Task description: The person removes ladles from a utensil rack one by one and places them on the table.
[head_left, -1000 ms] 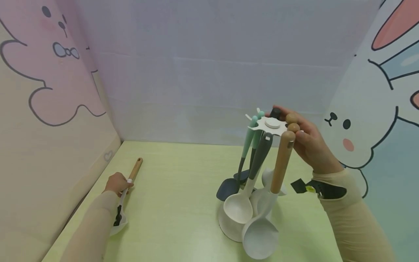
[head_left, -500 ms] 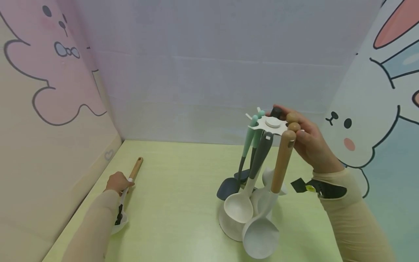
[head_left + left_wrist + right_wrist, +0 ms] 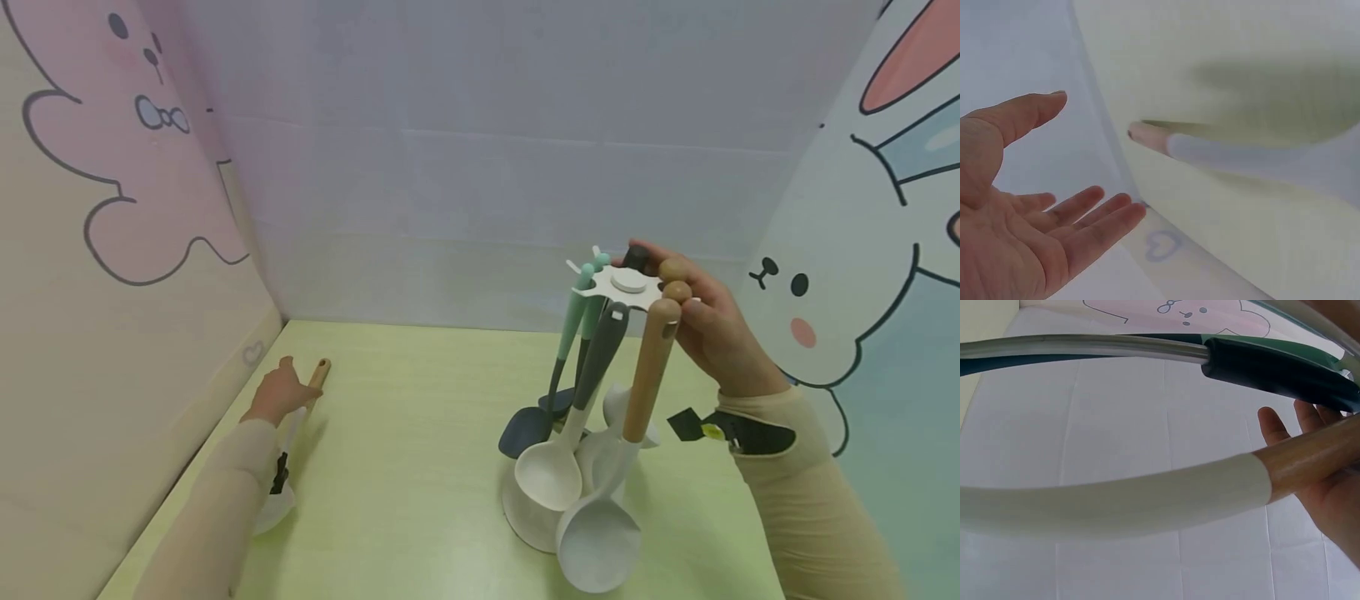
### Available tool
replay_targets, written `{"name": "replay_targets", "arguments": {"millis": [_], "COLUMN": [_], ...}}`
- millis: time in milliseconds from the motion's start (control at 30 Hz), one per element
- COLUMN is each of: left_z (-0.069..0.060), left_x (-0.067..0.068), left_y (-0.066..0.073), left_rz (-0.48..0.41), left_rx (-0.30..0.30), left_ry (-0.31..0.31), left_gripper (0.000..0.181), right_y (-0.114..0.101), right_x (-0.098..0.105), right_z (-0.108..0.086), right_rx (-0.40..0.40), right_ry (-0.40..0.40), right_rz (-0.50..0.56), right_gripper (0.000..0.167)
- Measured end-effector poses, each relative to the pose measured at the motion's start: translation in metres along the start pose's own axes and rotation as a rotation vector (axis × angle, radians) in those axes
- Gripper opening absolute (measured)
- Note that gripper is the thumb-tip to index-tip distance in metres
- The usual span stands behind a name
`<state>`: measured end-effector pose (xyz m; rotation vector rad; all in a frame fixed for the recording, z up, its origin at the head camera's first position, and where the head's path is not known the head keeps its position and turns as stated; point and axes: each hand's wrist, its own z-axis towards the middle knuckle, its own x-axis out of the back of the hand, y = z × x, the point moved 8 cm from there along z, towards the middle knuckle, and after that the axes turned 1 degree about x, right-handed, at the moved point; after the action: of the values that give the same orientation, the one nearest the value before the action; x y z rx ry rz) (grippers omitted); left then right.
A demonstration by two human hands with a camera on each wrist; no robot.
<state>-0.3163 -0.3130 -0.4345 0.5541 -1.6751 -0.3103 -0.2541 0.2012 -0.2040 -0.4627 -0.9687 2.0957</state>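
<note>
On the table's left side lies a white kitchen utensil with a wooden handle (image 3: 320,374); my forearm hides part of its head. Over that handle is my left hand (image 3: 281,393), its fingers spread. In the left wrist view, the palm (image 3: 1016,262) holds nothing and is apart from the handle. At the right stands a white utensil rack (image 3: 628,282), hung with several utensils: a white ladle (image 3: 598,546), a grey-handled spoon (image 3: 547,475) and a dark-headed turner (image 3: 522,432) among them. My right hand (image 3: 716,337) grips the rack's top, thumb beside the wooden handles; some fingers are hidden.
The pale green table (image 3: 405,433) meets a plain back wall (image 3: 465,200). Cartoon-printed side walls stand at the left (image 3: 135,333) and right (image 3: 810,225). The rack's round base (image 3: 517,521) sits on the table.
My left hand has let go of the wooden-handled utensil, moved slightly forward and spread its fingers. The utensil stays on the table. The right hand keeps its place on the rack.
</note>
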Motion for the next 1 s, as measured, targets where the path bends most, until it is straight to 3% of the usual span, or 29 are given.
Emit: {"name": "replay_targets", "arguments": {"millis": [133, 300, 433, 600, 700, 800, 1000], "left_z": [-0.007, -0.025, -0.055, -0.103, -0.129, -0.152, -0.179], "left_x": [0.013, 0.024, 0.03, 0.032, 0.03, 0.028, 0.019], "left_y": [0.049, 0.124, 0.183, 0.241, 0.266, 0.286, 0.317], "left_rz": [-0.125, -0.325, -0.473, -0.594, -0.658, -0.695, -0.743], "left_rx": [-0.111, -0.312, -0.536, -0.853, -1.013, -1.13, -1.255], "left_ry": [0.113, 0.247, 0.363, 0.487, 0.507, 0.493, 0.398], "left_gripper": [0.09, 0.077, 0.063, 0.054, 0.047, 0.04, 0.041], "right_y": [0.005, 0.012, 0.013, 0.013, 0.014, 0.014, 0.017], "right_x": [0.005, 0.011, 0.01, 0.009, 0.007, 0.007, 0.011], "right_z": [0.001, 0.003, 0.003, 0.005, 0.005, 0.005, 0.005], "right_rx": [-0.038, -0.084, -0.074, -0.054, -0.053, -0.059, -0.06], "right_ry": [0.028, 0.043, 0.006, -0.001, -0.002, 0.001, 0.007], "right_rz": [-0.012, 0.002, 0.035, 0.027, 0.02, 0.021, 0.045], "right_gripper": [0.032, 0.045, 0.067, 0.063, 0.065, 0.068, 0.07]}}
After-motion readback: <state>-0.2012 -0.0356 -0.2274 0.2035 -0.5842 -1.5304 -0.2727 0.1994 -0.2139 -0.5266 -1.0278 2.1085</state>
